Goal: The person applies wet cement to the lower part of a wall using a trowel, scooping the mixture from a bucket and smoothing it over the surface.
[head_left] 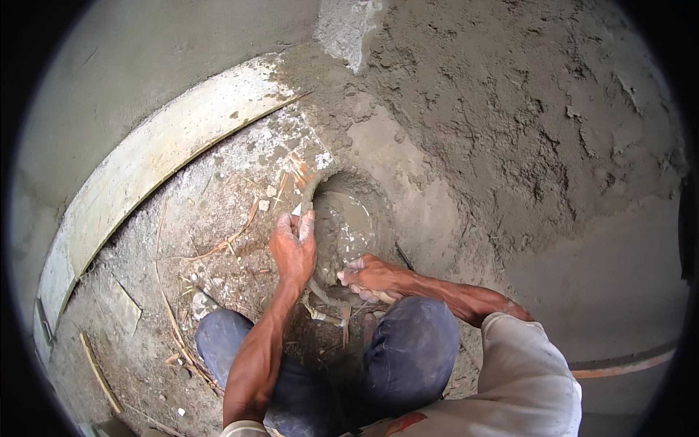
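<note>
A round, mortar-caked container (386, 226) holds wet grey mortar (342, 226) speckled with white bits. My left hand (293, 247) is closed on its left rim, thumb and fingers around the edge. At the container's near right, my right hand (368, 280) is closed around what looks like a pale tool handle (384, 297); the tool's working end is hidden. Both hands are dusted with grey. My knees are on either side below the container.
Wet mortar (510, 109) coats the surface at upper right, beside a smoother grey patch (582, 277). A long pale board (167, 138) lies along the smooth grey surface (109, 73) at upper left. Debris, straw and a wood strip (100, 371) litter the ground at left.
</note>
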The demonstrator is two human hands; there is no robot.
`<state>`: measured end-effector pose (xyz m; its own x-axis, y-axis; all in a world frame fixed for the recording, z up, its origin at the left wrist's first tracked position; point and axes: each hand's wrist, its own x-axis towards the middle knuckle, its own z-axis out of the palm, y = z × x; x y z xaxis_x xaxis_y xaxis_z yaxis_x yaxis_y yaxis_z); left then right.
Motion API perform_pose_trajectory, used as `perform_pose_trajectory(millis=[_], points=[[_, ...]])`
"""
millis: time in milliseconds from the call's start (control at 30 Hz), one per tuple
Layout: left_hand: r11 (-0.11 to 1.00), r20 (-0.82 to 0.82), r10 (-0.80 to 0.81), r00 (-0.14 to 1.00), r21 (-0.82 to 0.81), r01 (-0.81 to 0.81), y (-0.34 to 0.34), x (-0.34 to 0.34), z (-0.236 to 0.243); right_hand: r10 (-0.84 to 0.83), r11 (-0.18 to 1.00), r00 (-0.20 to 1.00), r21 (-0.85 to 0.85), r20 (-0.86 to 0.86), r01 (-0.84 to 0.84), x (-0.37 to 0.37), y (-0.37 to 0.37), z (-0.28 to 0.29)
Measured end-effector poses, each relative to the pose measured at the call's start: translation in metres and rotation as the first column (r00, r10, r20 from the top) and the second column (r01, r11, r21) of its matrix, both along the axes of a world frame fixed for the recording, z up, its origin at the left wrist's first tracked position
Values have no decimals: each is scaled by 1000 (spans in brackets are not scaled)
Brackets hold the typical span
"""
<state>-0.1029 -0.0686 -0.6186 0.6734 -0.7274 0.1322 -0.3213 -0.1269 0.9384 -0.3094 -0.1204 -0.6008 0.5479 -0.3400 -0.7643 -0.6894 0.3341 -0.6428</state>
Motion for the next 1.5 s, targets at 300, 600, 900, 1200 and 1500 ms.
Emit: perform_pose_trajectory(millis=[300,600,900,1200,1500], points=[[999,-105,-32,994,10,33,3,-2,4,-663,483,733,835,151,264,-26,-3,-49],[999,-88,-4,996,45,8,8,2,-4,-51,948,988,-303,148,95,-71,-18,57],[999,17,-42,999,7,42,-1,-9,2,595,-38,592,-755,-544,-655,-13,-47,-20],[996,-73,11,997,93,-4,15,5,-6,502,-134,583,-724,-639,-677,-34,-65,83],[1000,-48,-21,999,9,21,8,-8,-5,543,-38,315,-398,-778,-917,-10,-120,71]])
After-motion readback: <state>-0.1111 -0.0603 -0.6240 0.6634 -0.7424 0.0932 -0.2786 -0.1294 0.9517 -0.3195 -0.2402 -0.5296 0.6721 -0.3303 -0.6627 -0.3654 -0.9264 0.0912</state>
